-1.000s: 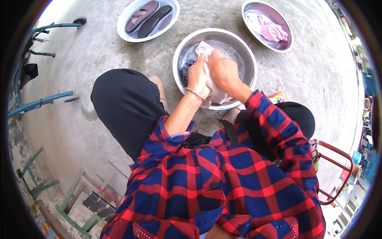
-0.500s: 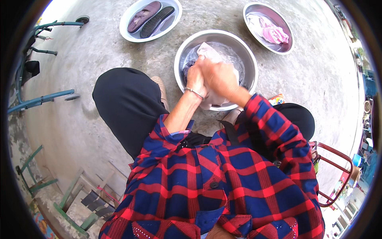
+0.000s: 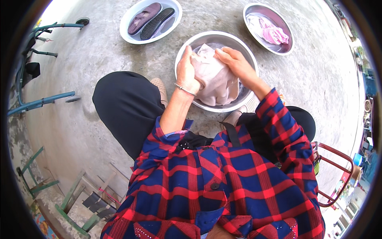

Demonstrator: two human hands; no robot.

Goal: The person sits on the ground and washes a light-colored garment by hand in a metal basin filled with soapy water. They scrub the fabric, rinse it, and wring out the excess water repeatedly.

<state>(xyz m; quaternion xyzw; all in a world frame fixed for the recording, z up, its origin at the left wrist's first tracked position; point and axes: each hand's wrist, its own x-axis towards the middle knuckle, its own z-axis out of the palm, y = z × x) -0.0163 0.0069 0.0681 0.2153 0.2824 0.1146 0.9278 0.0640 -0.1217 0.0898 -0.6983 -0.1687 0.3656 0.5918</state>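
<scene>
Between my hands a wet pale pink cloth garment [image 3: 217, 81] is spread and hangs over a metal basin [image 3: 251, 51]. My left hand [image 3: 187, 71] grips its left edge, the fingers mostly hidden behind the cloth. On the upper right, my right hand [image 3: 238, 65] pinches the cloth between thumb and fingers. Water shows at the far side of the basin, and the cloth covers most of what lies inside.
A white basin [image 3: 124, 34] at the far left holds a pair of dark purple shoes [image 3: 145, 19]. At the far right, another metal basin [image 3: 287, 51] contains pink and white cloth [image 3: 274, 34]. A blue wheeled metal frame [image 3: 43, 99] stands left; a red metal frame [image 3: 338, 153] is at right.
My hands were close together, rubbing or squeezing the bunched cloth. Now they are apart and the garment is opened out between them, covering more of the basin.
</scene>
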